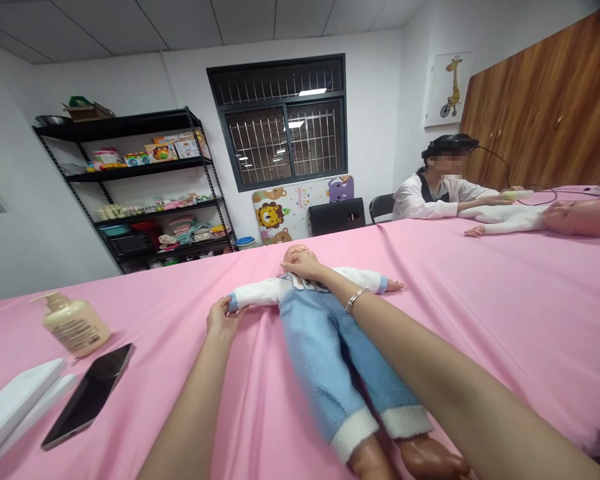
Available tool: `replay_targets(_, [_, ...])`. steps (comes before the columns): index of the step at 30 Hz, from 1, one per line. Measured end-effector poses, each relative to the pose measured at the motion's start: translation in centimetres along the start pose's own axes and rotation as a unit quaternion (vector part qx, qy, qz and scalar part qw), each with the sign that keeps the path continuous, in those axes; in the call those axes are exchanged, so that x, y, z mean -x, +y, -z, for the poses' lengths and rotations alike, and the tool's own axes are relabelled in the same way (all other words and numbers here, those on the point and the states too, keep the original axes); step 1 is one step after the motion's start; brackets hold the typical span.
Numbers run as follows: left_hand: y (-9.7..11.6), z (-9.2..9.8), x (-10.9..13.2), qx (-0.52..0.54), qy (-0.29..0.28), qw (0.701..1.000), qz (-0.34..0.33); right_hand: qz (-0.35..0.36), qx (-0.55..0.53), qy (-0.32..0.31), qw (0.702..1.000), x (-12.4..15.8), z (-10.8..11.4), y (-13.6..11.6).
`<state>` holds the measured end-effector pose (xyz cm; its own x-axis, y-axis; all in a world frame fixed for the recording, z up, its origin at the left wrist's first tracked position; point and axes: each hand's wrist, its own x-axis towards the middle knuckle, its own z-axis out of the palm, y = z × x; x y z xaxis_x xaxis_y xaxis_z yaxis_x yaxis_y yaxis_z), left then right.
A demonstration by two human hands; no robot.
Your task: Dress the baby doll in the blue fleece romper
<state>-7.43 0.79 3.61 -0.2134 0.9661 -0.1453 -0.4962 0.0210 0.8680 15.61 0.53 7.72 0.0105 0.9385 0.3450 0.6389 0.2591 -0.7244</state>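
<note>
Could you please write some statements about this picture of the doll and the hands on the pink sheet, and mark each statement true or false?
1. The right hand rests on the face of the baby doll. True.
2. The left hand holds the doll's sleeve cuff. True.
3. The metal bracelet is on the left wrist. False: it is on the right wrist.
4. The doll wears pink trousers. False: its trousers are blue.
5. A smartphone lies on the pink sheet. True.
6. The seated person has no doll. False: a second doll lies in front of them.
</note>
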Motion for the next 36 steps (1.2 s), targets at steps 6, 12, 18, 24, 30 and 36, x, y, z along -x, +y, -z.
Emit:
replay_targets(6, [-1.3, 0.8, -0.7, -0.178, 0.082, 0.979, -0.06, -0.021, -0.05, -0.056, 0.997, 1.7, 6.5, 1.0])
replay_targets(12, [-0.4, 0.6, 0.2, -0.37, 0.122, 0.908, -0.156, -0.099, -0.132, 0.071, 0.984, 5.5, 7.5, 7.4])
replay_targets(18, [-2.1, -1.3, 2.8, -0.484, -0.109, 0.781, -0.38, -0.069, -0.183, 0.084, 0.977, 9.8, 4.1, 11.8])
replay_targets(24, [-5.0, -3.6, 4.9, -0.35, -0.364, 0.832, -0.229, -0.09, -0.272, 0.1, 0.953, 10.2, 3.0, 10.8])
replay_targets(30, [-2.9, -3.5, 5.1, -0.13, -0.316, 0.933, -0.11, -0.098, -0.285, 0.081, 0.95, 10.4, 4.1, 11.3])
replay_targets(36, [-2.8, -2.1, 4.2, -0.247, -0.38, 0.891, -0.006, -0.116, -0.162, 0.16, 0.967, 10.2, 3.7, 12.0])
